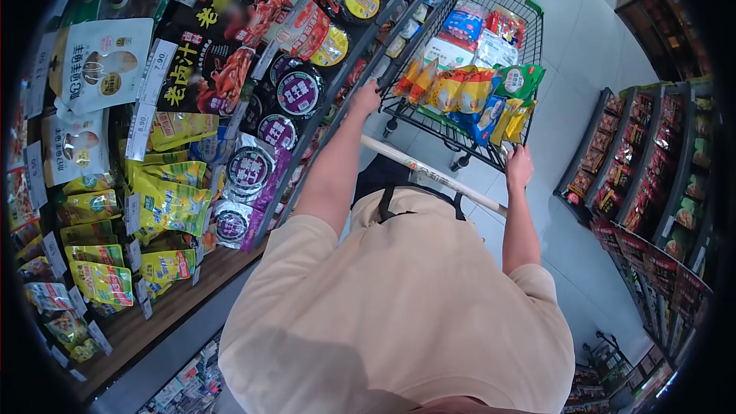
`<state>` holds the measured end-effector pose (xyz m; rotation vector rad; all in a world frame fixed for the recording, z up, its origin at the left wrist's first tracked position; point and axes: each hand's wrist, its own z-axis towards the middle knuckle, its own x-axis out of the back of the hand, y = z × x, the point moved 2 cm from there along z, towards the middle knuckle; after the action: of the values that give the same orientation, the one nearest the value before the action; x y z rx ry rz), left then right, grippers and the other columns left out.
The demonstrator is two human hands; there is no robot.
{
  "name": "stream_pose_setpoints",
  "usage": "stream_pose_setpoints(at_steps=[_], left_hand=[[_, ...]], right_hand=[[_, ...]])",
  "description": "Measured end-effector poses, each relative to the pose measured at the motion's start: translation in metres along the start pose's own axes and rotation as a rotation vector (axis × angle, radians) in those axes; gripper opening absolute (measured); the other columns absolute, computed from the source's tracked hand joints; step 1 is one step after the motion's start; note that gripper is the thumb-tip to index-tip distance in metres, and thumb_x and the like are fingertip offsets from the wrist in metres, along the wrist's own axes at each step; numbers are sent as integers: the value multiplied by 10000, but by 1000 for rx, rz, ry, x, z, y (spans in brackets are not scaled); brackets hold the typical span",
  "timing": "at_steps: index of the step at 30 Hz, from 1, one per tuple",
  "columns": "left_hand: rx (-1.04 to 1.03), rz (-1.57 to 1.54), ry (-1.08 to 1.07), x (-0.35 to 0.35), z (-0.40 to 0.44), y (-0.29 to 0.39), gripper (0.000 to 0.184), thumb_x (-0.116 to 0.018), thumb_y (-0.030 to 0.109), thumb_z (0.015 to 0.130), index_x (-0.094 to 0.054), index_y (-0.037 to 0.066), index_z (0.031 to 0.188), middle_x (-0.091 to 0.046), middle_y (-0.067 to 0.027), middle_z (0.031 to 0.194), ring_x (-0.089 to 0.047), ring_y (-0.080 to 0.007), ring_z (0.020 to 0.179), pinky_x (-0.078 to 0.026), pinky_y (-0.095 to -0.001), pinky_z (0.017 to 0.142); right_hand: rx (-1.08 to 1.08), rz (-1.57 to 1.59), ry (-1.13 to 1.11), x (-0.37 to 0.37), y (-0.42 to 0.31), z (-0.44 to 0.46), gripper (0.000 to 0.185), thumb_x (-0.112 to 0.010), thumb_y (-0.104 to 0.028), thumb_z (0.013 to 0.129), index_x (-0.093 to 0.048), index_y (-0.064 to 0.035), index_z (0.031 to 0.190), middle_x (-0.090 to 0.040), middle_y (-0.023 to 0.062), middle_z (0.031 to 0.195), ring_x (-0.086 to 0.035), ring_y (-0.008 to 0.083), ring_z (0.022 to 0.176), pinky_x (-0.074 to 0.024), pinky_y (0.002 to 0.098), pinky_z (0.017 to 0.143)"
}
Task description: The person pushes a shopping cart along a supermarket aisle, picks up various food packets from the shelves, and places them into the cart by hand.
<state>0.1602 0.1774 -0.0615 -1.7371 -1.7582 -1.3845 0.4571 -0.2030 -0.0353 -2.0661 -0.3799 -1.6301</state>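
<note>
In front of me stands a black wire shopping cart (534,40) with green corner pieces. My left hand (366,98) is closed around its near left corner, close to the shelf edge. At the near right corner, my right hand (519,165) is closed on the rim, partly hiding it. The cart's pale handlebar (429,172) crosses between my forearms, touched by neither hand. Inside the basket lie yellow bags (460,90), a green round-fronted bag (521,80), a blue-and-white pack (464,24), a red pack (506,25) and white packs (497,50).
Along my left runs a shelf (192,291) of yellow pouches (172,199), purple-lidded tubs (297,92), black boxes (207,80) and price tags. Opposite, on the right, stands a rack (606,134) of red packets. Pale floor tiles (571,84) show between them.
</note>
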Motion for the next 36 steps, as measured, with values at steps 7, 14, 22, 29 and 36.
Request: stream_pose_setpoints(at_steps=[7, 14, 22, 29, 36], left_hand=[[-69, -69, -47, 3, 22, 9, 262, -607, 255, 918, -704, 110, 1112, -695, -170, 1130, -652, -362, 1081, -522, -458, 904], [-80, -150, -72, -17, 57, 5, 281, -621, 258, 907, -708, 101, 1122, -695, -171, 1146, -649, -359, 1094, -519, -453, 926], [-67, -181, -78, -15, 74, 9, 280, -630, 222, 872, -703, 75, 1099, -692, -187, 1114, -657, -351, 1066, -522, -438, 909], [-94, -178, -124, 12, 58, 24, 269, -633, 211, 872, -690, 64, 1089, -702, -200, 1068, -665, -373, 1027, -521, -440, 891], [-159, -123, -162, 4, 75, 32, 289, -618, 229, 920, -650, 8, 1104, -692, -221, 1063, -661, -362, 1022, -514, -449, 858]], right_hand=[[24, -6, 143, -8, 2, 5, 220, -547, -205, 905, -675, -43, 981, -648, 154, 1144, -662, 392, 937, -531, 491, 819], [-32, 10, 105, 0, -5, 12, 206, -549, -208, 910, -675, -64, 988, -659, 125, 1099, -666, 383, 919, -531, 490, 803], [-201, 137, 208, -16, -16, -2, 181, -573, -153, 920, -657, -75, 1060, -695, 140, 1064, -657, 357, 988, -517, 456, 836], [-265, 144, 244, -9, -28, -3, 216, -542, -225, 933, -682, -110, 1051, -708, 122, 1040, -670, 350, 951, -523, 468, 804], [-267, 150, 222, -8, -19, 19, 190, -537, -215, 932, -676, -110, 1009, -715, 117, 997, -672, 352, 926, -528, 475, 776]])
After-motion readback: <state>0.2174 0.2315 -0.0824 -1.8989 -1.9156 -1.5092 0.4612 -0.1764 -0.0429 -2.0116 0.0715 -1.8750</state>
